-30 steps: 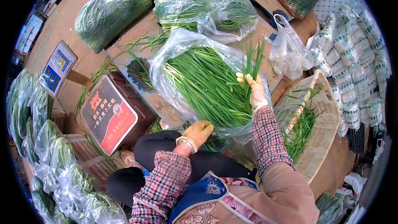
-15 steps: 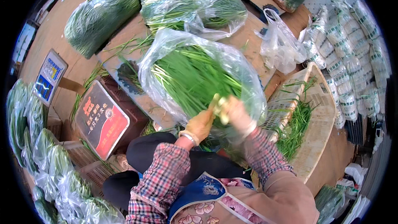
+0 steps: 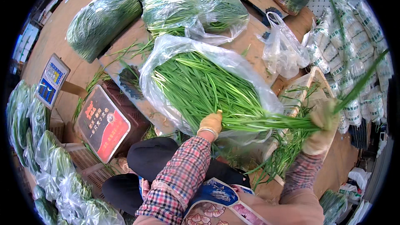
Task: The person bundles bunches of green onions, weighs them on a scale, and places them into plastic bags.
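My left hand [image 3: 211,125], in a tan glove, is closed round the near end of some garlic chives at the edge of an open clear plastic bag [image 3: 160,108]. The bag lies on its side, full of long green garlic chives [image 3: 208,85] with pale ends at the left. A bundle of garlic chives [image 3: 279,123] stretches from my left hand to my right hand [image 3: 323,127], which is gloved, smeared by motion and closed round it. Loose tips fan out past the right hand to the upper right. Below that hand stands a cream plastic crate [image 3: 329,96] holding loose green blades.
A scale with a display [image 3: 53,80] and a dark-red platform [image 3: 104,123] stands at the left. Filled bags of chives [image 3: 193,8] lie at the back, more bags [image 3: 62,175] at lower left. White plastic bags [image 3: 285,48] and packed rolls [image 3: 354,50] are at the right.
My right hand has swung from beside the left hand out to the right over the crate, drawing a bundle of chives with it. My left hand has shifted slightly right.
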Demonstrator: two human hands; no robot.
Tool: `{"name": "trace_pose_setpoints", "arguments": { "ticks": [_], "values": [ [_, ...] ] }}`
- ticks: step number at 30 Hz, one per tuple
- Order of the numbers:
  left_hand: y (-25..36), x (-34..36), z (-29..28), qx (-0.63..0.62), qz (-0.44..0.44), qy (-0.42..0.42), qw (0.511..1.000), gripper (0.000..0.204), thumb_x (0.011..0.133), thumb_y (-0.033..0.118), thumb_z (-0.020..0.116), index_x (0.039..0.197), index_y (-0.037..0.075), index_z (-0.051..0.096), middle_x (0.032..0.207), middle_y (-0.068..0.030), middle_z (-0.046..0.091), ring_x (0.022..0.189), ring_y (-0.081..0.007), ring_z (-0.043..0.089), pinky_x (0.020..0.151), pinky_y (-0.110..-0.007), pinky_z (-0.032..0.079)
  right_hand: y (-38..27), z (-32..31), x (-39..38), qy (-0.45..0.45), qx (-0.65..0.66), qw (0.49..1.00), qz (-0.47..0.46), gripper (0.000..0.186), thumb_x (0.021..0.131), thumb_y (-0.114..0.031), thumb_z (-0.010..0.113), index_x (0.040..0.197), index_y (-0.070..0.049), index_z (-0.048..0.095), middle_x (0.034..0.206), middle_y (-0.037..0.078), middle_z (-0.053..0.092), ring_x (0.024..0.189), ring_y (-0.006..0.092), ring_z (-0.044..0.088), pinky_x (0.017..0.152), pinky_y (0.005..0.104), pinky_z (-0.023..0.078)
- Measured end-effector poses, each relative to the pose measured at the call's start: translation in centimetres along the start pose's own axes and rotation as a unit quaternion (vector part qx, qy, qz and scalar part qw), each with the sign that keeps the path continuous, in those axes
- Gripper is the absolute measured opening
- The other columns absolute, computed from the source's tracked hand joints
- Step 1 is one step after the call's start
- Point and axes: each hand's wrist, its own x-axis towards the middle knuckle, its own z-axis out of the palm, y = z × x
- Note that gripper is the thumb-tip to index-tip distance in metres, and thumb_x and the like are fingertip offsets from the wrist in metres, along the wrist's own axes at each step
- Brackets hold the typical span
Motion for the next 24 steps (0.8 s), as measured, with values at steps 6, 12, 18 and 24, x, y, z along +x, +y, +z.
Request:
{"name": "trace_pose_setpoints", "arguments": {
  "ticks": [6, 12, 18, 24],
  "values": [
    [-0.7, -0.1, 1.3, 0.021, -0.029, -0.002, 0.999, 0.042, 0.089, 0.009, 0.043, 0.13, 0.008, 0.04, 0.097, -0.0187, 0.059, 0.087, -0.0322, 0.06, 0.073, -0.039, 0.051, -13.5, -13.6, 4.6, 0.021, 0.016, 0.999, -0.028, 0.02, 0.095, -0.02, 0.046, 0.103, -0.005, 0.056, 0.063, -0.008, 0.031, 0.056, 0.0033, 0.03, 0.049, 0.0169, 0.026],
    [0.9, -1.5, -1.3, -0.049, 0.024, -0.036, 0.998, 0.08, 0.08, -0.006, 0.046, 0.143, 0.021, 0.005, 0.097, -0.0199, 0.056, 0.087, -0.0331, 0.06, 0.072, -0.04, 0.05, -12.6, -29.1, 1.2, 0.304, -0.547, 0.757, 0.185, 0.027, 0.093, -0.029, 0.046, 0.095, -0.006, 0.059, 0.065, -0.001, 0.05, 0.062, 0.0076, 0.047, 0.057, 0.0233, 0.038],
    [0.9, -5.3, -4.1, -0.096, 0.049, -0.004, 0.994, 0.087, 0.078, -0.006, 0.046, 0.144, 0.022, -0.003, 0.099, -0.0217, 0.054, 0.085, -0.0363, 0.058, 0.074, -0.043, 0.048, 3.8, -6.9, 0.0, -0.181, -0.524, 0.796, 0.241, 0.031, 0.089, -0.02, 0.052, 0.115, -0.004, 0.054, 0.11, 0.012, 0.057, 0.1, 0.023, 0.054, 0.087, 0.0324, 0.041],
    [-0.8, -7.3, -5.0, -0.159, 0.021, 0.006, 0.987, 0.066, 0.082, 0.001, 0.041, 0.142, 0.013, 0.017, 0.102, -0.0192, 0.055, 0.086, -0.0363, 0.058, 0.074, -0.043, 0.048, 19.8, 9.9, 1.3, -0.407, -0.435, 0.796, 0.109, 0.032, 0.087, -0.023, 0.055, 0.112, -0.003, 0.057, 0.104, 0.012, 0.061, 0.099, 0.0245, 0.057, 0.088, 0.0325, 0.043]
  ]
}}
